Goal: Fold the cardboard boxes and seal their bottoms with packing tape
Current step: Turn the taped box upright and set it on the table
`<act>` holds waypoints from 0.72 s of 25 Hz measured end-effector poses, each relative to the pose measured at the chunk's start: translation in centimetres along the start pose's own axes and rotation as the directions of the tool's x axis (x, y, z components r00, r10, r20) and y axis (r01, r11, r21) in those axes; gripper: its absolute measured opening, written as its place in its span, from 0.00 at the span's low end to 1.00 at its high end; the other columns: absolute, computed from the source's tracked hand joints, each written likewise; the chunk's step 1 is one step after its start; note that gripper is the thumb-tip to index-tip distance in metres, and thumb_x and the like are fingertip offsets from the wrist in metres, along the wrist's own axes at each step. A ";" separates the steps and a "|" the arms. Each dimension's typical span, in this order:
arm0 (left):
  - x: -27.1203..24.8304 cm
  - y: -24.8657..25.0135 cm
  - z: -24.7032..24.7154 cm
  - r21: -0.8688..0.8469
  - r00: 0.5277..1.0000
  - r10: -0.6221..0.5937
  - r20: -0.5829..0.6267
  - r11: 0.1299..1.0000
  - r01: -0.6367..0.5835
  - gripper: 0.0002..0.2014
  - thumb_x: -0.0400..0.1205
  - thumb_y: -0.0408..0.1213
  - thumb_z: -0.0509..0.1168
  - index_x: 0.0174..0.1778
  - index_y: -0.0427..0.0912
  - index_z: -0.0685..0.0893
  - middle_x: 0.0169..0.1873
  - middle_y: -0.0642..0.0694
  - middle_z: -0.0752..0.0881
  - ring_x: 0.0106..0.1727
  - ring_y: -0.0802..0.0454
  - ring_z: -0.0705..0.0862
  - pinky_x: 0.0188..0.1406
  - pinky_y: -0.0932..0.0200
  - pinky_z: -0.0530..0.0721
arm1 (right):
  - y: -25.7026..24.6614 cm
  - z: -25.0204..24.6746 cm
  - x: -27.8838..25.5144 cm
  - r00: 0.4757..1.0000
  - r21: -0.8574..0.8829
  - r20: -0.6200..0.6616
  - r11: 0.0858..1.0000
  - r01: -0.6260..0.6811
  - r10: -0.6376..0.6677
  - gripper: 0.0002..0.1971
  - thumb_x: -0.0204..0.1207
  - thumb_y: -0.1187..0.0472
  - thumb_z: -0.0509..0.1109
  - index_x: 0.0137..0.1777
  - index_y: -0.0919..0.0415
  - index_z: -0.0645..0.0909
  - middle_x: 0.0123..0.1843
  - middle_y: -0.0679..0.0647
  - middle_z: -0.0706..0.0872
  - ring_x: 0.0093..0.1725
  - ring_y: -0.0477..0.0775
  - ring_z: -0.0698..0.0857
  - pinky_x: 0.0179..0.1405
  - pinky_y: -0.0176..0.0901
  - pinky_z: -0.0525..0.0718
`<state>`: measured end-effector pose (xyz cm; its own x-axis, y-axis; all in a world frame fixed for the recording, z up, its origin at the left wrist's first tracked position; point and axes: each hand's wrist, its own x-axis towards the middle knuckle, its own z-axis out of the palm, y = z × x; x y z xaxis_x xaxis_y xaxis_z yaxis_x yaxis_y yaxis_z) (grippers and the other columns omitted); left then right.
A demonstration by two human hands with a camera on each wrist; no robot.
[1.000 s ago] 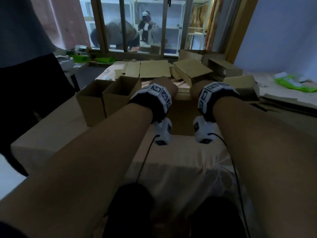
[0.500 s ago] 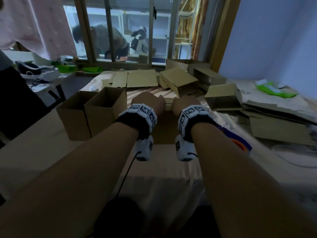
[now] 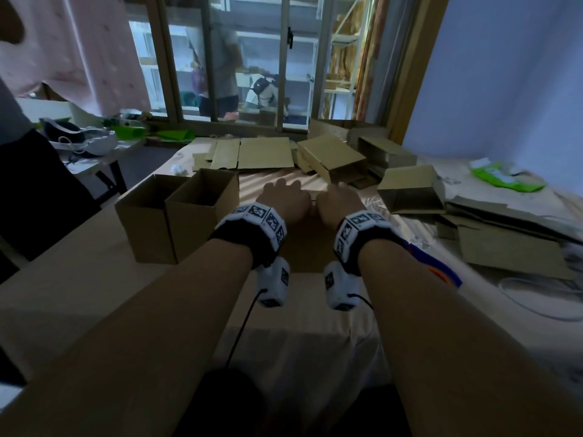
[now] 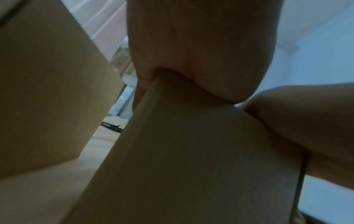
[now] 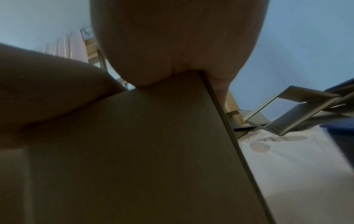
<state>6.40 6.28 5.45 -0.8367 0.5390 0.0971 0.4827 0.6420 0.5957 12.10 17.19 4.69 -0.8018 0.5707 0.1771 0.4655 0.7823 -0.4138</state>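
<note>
Directly ahead of you, past both forearms, your left hand (image 3: pixel 285 205) and right hand (image 3: pixel 339 205) sit side by side, almost touching, on top of the cardboard box (image 3: pixel 307 244) standing on the bed (image 3: pixel 94 279). From the head view the fingers reach over the far edge and cannot be seen closing. The wrist views settle more: the left hand (image 4: pixel 191 50) bears down with its palm on the box's upper edge, and the right hand (image 5: pixel 178 42) does the same at a corner, where a thin board edge runs down the side. Neither view shows fingers curled round the cardboard, so you appear to be pressing, not gripping. The box (image 4: pixel 191 151) lies square between your wrists, its top seam running left to right beneath both palms, so each hand is equally near; whichever flap is to be folded or taped next, by this judgement, sits right under them. Just to the left stand two open boxes (image 3: pixel 176 212), touching each other and close beside the one you hold. To your right, near the right forearm, a blue and orange object (image 3: pixel 441 272), possibly a tape dispenser, lies on the bed. Farther off, flattened cardboard sheets (image 3: pixel 252 152) and half-formed boxes (image 3: pixel 410 190) spread toward the window (image 3: pixel 239 58).
</note>
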 end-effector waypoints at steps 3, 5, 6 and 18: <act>0.4 -1.2 -0.7 -0.253 0.998 -0.022 -0.057 0.967 0.007 0.30 0.84 0.46 0.65 0.83 0.49 0.68 0.82 0.46 0.67 0.80 0.43 0.68 0.73 0.56 0.67 | 0.9 0.5 -0.1 0.985 0.272 -0.045 0.951 -0.149 0.168 0.20 0.82 0.52 0.59 0.69 0.61 0.78 0.68 0.60 0.79 0.65 0.62 0.79 0.52 0.43 0.70; -0.1 -1.6 -1.1 -0.388 0.999 -0.050 -0.009 0.921 0.043 0.34 0.83 0.48 0.68 0.84 0.49 0.65 0.83 0.46 0.65 0.80 0.44 0.68 0.72 0.58 0.67 | 1.6 1.4 -0.2 0.967 0.387 -0.159 0.914 -0.126 0.200 0.20 0.81 0.51 0.63 0.68 0.61 0.79 0.64 0.58 0.82 0.64 0.60 0.80 0.52 0.39 0.67; -0.4 -1.9 -1.1 -0.423 0.998 -0.056 0.040 0.904 0.068 0.32 0.83 0.47 0.68 0.84 0.48 0.66 0.83 0.45 0.65 0.80 0.43 0.68 0.73 0.57 0.69 | 1.7 1.6 -0.4 0.967 0.379 -0.174 0.919 -0.109 0.186 0.19 0.80 0.51 0.64 0.65 0.61 0.80 0.62 0.57 0.83 0.63 0.59 0.81 0.51 0.40 0.67; -3.2 -2.3 -3.5 -0.442 0.901 -0.211 0.379 0.814 0.377 0.31 0.79 0.64 0.65 0.68 0.44 0.75 0.47 0.40 0.83 0.47 0.40 0.83 0.51 0.48 0.83 | 2.2 -0.7 -0.1 0.977 0.382 -0.019 0.905 -0.188 0.211 0.20 0.85 0.60 0.52 0.68 0.63 0.80 0.69 0.62 0.80 0.66 0.64 0.80 0.64 0.52 0.76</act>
<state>7.01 1.14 6.55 -0.7575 0.5567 -0.3409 -0.0374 0.4844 0.8741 13.50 19.04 4.39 -0.6781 0.7277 0.1031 0.4287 0.5056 -0.7487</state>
